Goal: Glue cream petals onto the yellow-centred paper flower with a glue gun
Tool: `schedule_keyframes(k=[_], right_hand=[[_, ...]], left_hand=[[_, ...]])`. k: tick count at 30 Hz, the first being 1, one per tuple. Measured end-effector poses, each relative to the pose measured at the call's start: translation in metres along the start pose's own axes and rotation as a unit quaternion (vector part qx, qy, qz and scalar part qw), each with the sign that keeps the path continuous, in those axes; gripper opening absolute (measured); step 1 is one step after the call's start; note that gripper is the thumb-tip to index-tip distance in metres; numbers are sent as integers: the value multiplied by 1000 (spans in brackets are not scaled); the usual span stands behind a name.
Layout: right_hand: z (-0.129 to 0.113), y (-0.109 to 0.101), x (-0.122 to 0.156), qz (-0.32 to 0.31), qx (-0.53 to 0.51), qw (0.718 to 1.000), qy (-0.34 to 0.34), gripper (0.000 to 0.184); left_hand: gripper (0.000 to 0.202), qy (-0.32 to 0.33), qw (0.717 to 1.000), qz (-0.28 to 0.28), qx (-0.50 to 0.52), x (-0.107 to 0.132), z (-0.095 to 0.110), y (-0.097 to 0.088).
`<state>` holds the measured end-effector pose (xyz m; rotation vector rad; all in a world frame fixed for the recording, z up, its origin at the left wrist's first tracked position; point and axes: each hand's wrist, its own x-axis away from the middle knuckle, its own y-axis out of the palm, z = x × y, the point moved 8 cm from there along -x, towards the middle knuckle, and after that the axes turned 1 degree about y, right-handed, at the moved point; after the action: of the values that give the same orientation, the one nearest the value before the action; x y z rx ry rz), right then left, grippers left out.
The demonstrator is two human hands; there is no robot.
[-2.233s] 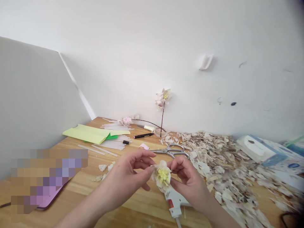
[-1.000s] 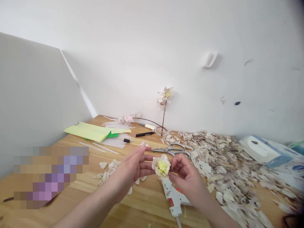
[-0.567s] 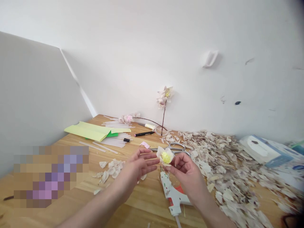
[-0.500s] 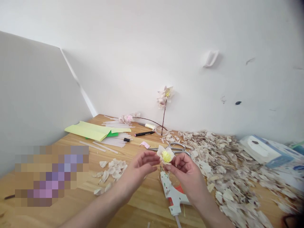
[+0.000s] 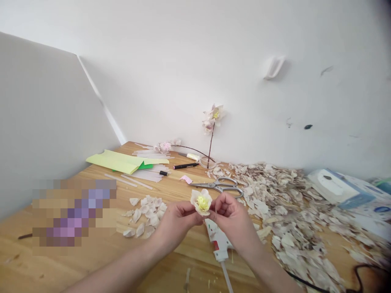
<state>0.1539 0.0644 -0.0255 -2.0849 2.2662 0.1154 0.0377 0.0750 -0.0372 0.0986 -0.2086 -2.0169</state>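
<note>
Between my two hands is a small artificial flower [image 5: 202,202] with whitish petals and a yellow centre, facing me. My left hand [image 5: 181,219] pinches its left and lower side. My right hand [image 5: 227,211] closes on its right side, thumb and fingers together. Below the flower a white glue gun [image 5: 217,240] lies on the table, partly hidden by my right hand, with a glue stick [image 5: 226,276] out of its back end. Grey scissors [image 5: 218,185] lie just behind the flower. A small group of loose pale petals [image 5: 149,211] is left of my left hand.
A large heap of dry petals [image 5: 290,211] covers the table's right side, beside a tissue box [image 5: 348,189]. Toward the wall are a standing flower stem [image 5: 211,142], a black marker [image 5: 185,166], yellow paper [image 5: 119,161] and several glue sticks [image 5: 149,175]. A black cable [image 5: 305,280] lies lower right.
My left hand has closed in from beside the flower to pinch it. The flower has shifted slightly left, and my right hand has moved left with it. The view has tilted slightly.
</note>
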Motion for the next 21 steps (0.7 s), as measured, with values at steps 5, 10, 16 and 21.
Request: schedule_keyframes(k=[5,10,16,21], right_hand=[[2,13,7,-13,39,999,13,30],[-1,28,15,-95,79,992,9,26],[-4,24,12,-95,258,961,-44,12],[-3,24,9,-108,333,933,-79,15]], left_hand=[[18,-33,999,10,-22,13,-3,-8],[19,-40,995,88,16,26,0,-39],[21,-36,980,193,38,35,-4,-83],[23,-56,972,213,82,37,-26,-98]])
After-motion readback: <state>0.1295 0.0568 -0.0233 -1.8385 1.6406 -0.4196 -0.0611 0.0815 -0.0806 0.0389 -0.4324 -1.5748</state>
